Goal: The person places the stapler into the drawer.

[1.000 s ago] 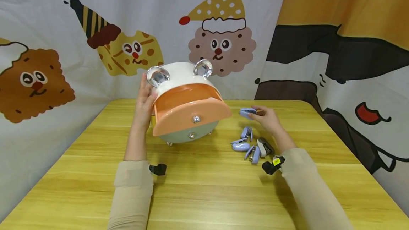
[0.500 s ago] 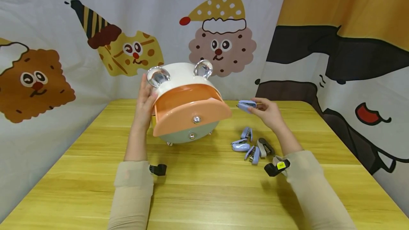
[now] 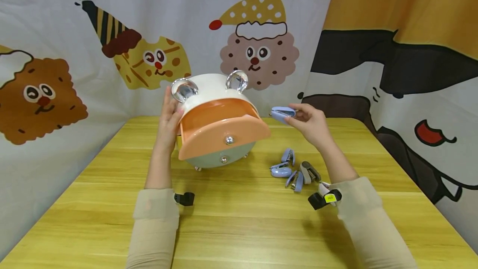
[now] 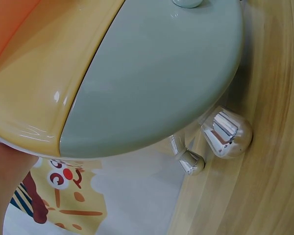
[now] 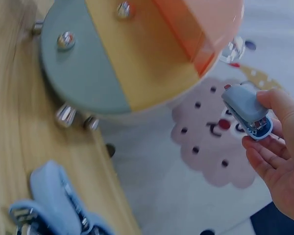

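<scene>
A small rounded drawer box with silver ears stands on the table, its orange top drawer pulled out. Beneath it are a yellow drawer and a green drawer, both closed. My left hand rests against the box's left side, fingers pointing up. To the right of the box, above the table, my right hand pinches a blue mini stapler between thumb and fingers. Below that hand lie several blue mini staplers and a grey and white stapler.
The wooden table reaches back to a curtain printed with cartoon food faces. Silver feet hold the box off the tabletop.
My right hand has lifted the blue mini stapler higher and brought it left, nearer the orange drawer. The left hand and the box stay where they were.
</scene>
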A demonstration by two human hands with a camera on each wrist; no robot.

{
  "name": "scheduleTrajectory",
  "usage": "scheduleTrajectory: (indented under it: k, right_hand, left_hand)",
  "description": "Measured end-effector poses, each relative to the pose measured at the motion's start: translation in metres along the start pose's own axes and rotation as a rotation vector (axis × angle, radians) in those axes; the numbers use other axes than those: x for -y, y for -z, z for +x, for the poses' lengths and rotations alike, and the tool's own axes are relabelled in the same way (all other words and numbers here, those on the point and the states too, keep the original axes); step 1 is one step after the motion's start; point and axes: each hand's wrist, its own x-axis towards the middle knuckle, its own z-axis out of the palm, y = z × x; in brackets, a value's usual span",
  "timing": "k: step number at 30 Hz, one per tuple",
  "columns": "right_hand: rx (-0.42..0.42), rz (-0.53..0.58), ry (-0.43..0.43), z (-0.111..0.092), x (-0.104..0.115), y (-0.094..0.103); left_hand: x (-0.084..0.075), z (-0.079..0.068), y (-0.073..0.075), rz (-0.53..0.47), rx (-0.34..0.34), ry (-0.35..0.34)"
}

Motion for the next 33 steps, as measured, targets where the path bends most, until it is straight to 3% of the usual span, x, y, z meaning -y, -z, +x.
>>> scheduleTrajectory:
  k: [12, 33]
  right_hand:
    - [0.014, 0.031, 0.065, -0.005, 0.059, -0.009]
    - [0.116, 0.168, 0.114, 0.005, 0.111, -0.054]
  left_hand:
    - [-0.003, -0.001, 0.0, 0.012, -0.004, 0.018]
    - [-0.001, 0.0, 0.0, -0.009, 0.004, 0.005]
